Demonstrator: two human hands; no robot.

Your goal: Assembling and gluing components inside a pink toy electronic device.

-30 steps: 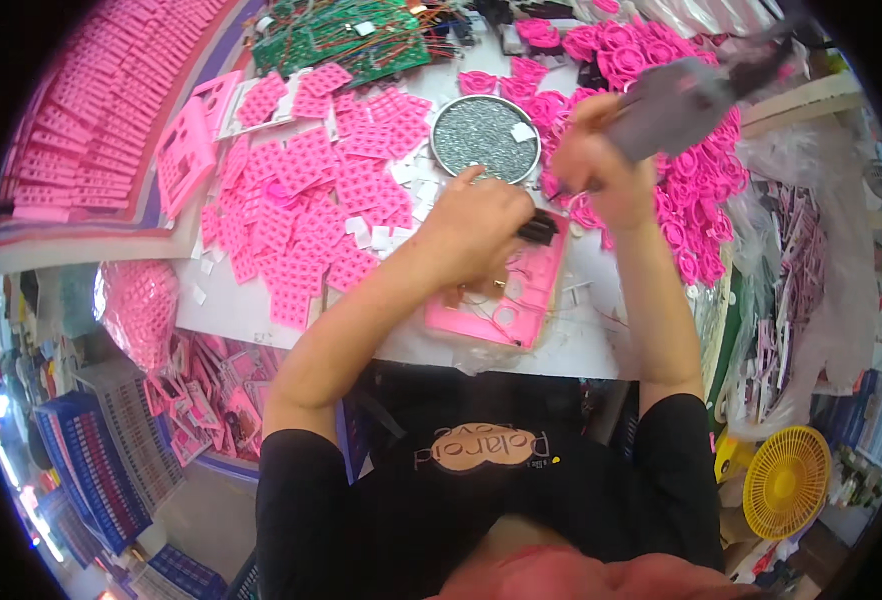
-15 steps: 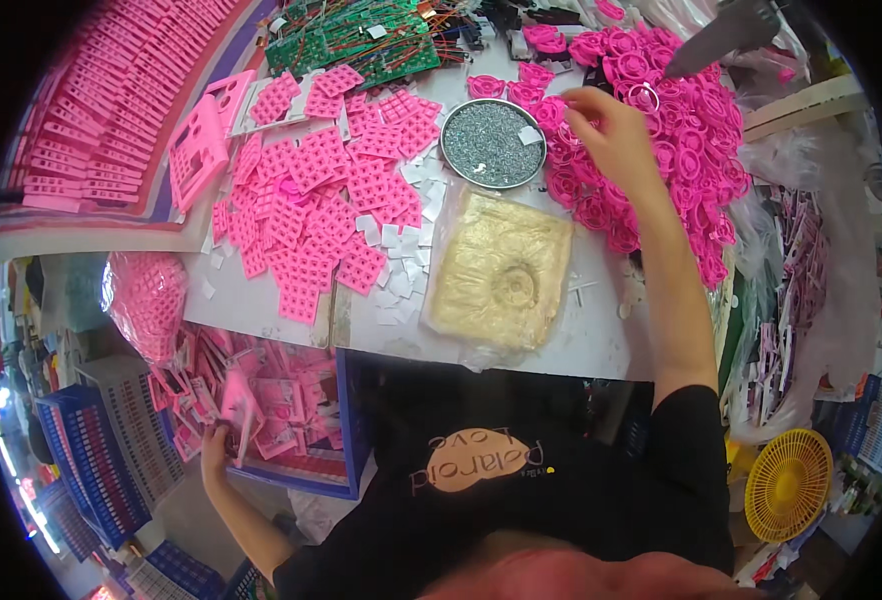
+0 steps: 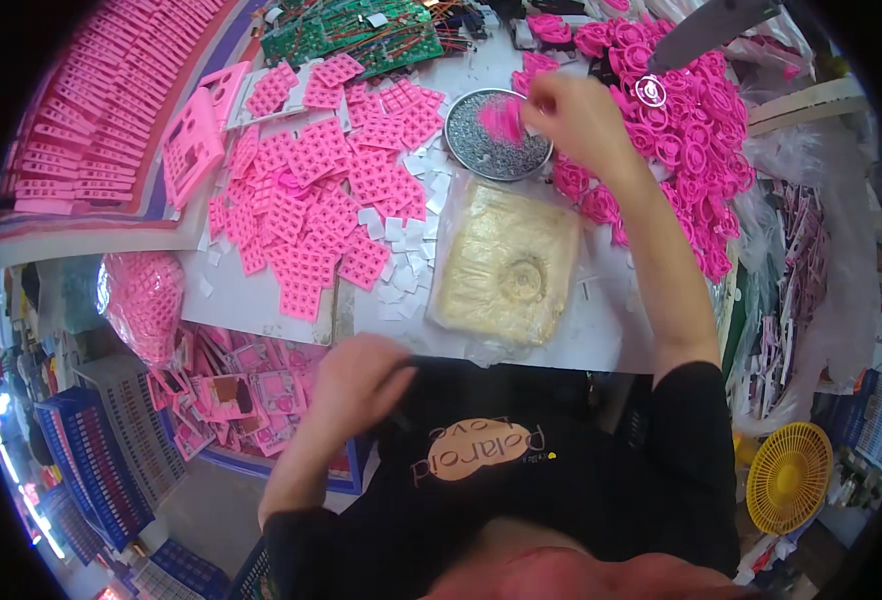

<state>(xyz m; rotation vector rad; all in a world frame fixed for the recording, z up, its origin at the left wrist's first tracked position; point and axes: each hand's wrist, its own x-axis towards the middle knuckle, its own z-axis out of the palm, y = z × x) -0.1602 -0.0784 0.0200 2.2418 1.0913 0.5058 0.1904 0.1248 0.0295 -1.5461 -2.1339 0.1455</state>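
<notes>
Head view: the right hand (image 3: 576, 120) is stretched out to the far side of the white table (image 3: 601, 330), over the near right rim of a round grey dish (image 3: 481, 150). A small pink piece (image 3: 504, 118) is pinched at its fingertips (image 3: 533, 112), which are closed tight on it. The piece is blurred and sticks out to the left of the hand, above the dish. A big heap of pink round parts (image 3: 701, 140) lies just right of the hand. A flat yellow pad (image 3: 506, 265) in clear wrap lies near the dish, on the near side. Many pink square grids (image 3: 311, 200) are spread to the left. The left hand (image 3: 356, 385) is curled at the near edge of the table, against the black shirt (image 3: 521, 470). Whether anything is held in it cannot be told.
</notes>
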